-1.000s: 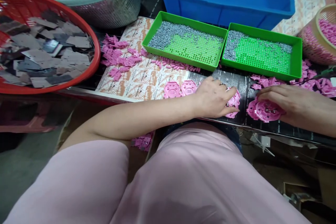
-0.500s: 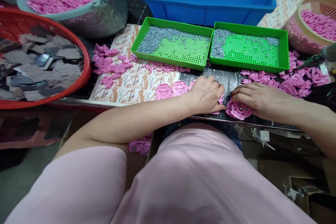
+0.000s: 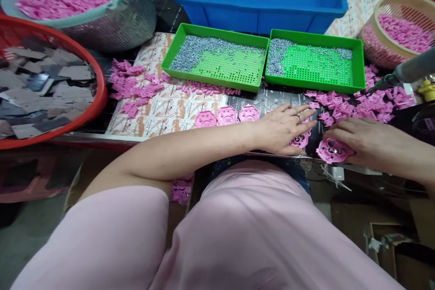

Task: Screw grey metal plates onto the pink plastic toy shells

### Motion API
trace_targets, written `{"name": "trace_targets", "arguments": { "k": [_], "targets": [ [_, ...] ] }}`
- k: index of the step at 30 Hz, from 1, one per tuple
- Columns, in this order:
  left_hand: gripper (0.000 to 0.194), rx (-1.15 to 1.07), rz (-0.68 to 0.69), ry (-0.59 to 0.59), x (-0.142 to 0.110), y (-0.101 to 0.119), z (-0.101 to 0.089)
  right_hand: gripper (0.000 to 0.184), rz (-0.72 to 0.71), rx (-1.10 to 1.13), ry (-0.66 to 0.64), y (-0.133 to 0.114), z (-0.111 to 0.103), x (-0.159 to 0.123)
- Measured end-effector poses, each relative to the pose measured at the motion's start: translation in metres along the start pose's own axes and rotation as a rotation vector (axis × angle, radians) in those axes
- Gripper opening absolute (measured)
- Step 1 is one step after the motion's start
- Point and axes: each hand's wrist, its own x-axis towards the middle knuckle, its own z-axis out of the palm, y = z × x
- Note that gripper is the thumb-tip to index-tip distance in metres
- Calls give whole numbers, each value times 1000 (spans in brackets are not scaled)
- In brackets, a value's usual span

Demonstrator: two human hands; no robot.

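Observation:
My left hand (image 3: 285, 129), with a ring on one finger, lies flat with its fingers spread over a pink plastic casing (image 3: 301, 139) at the table's front edge. Shiny metal bits show on that casing beside the thumb. To the right, my right hand (image 3: 356, 138) has its fingers curled over the far side of another round pink casing (image 3: 333, 150), which also carries silvery pieces. Its fingertips are partly hidden. Left of my hands, several pink casings, such as the nearest one (image 3: 249, 113), lie in a row on the table.
Two green perforated trays (image 3: 217, 82) (image 3: 316, 84) hold small metal screws. Behind them stands a blue bin (image 3: 261, 11). A red basket (image 3: 102, 95) of grey plates is at left. Loose pink parts (image 3: 353, 106) lie near a powered screwdriver (image 3: 401, 72) on the right.
My left hand has slid right and its fingers have spread out from a bent pose. My right hand has moved right with its pink casing. More of the row at left shows.

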Motion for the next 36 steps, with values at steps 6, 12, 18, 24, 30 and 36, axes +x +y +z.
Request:
{"name": "trace_targets", "arguments": {
  "k": [6, 12, 18, 24, 30, 36],
  "targets": [
    [71, -2, -87, -26, -5, 1, 14, 42, -93, 69, -2, -1, 12, 16],
    [69, 1, -170, 37, -29, 0, 20, 39, -237, 84, 46, 7, 4, 47],
    [67, -60, -162, 42, -41, -7, 24, 42, -297, 158, 74, 19, 7, 66],
    [67, -72, -137, 19, -45, -12, 23, 45, -266, 263, 139, 27, 11, 53],
    [67, -25, -142, 62, -46, -4, 21, 57, -69, 159, 256, 11, 14, 26],
    [42, 108, -235, 219, -66, -32, -5, 55, -57, 238, 234, -10, 27, 29]
  ]
}}
